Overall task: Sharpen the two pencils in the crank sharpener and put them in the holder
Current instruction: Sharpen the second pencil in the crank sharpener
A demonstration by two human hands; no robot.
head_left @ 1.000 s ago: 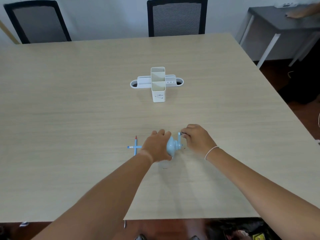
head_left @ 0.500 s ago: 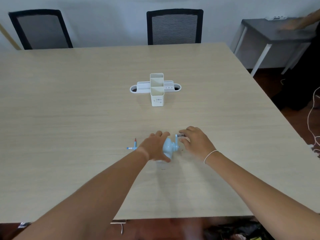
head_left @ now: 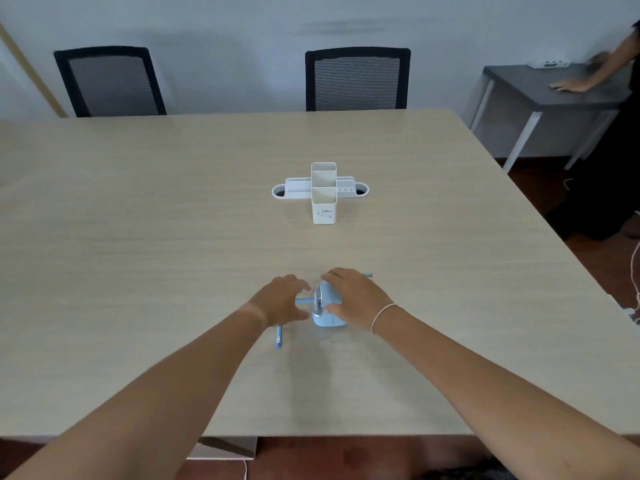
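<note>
A light blue crank sharpener (head_left: 327, 318) stands on the wooden table (head_left: 138, 237) close to me. My right hand (head_left: 356, 301) grips its body from above, with the thumb on the near side. Its crank handle (head_left: 367, 275) pokes out behind that hand. One blue pencil (head_left: 302, 301) sticks out of the sharpener's left side. My left hand (head_left: 282, 301) hovers around that pencil with fingers spread and thumb below it, holding nothing. A second blue pencil (head_left: 278, 337) lies on the table, partly under my left wrist. The white holder (head_left: 323, 202) stands farther back, mid-table.
Two black mesh chairs (head_left: 356, 79) stand at the far edge of the table. A dark side table (head_left: 554, 88) is at the far right, where another person's hand (head_left: 571, 85) rests. Cables lie on the floor to the right.
My right hand left the crank handle and now grips the sharpener body. My left hand came off the sharpener and moved left, around the inserted pencil. The camera tilted up.
</note>
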